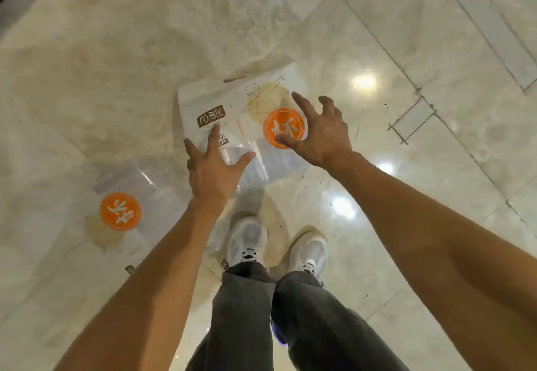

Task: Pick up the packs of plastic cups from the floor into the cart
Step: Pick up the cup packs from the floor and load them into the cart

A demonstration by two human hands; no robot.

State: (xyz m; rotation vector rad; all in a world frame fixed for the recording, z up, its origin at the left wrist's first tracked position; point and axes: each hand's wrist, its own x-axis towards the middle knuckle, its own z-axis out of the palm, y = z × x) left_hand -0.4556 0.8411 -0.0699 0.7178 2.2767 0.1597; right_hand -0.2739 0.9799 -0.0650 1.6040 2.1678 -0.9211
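Observation:
A clear pack of plastic cups (250, 109) with a round orange label and a brown logo lies flat on the marble floor straight ahead. My left hand (212, 170) hovers over its near left edge with fingers spread. My right hand (316, 129) is over the orange label on the right side, fingers apart, holding nothing. A second pack of cups (128, 205) with the same orange label lies on the floor to the left, partly behind my left forearm. No cart is in view.
My two feet in white sneakers (247, 242) stand just behind the near pack. Glossy marble floor (116, 51) stretches all around with ceiling light reflections. A metal floor hatch (494, 33) sits at the upper right.

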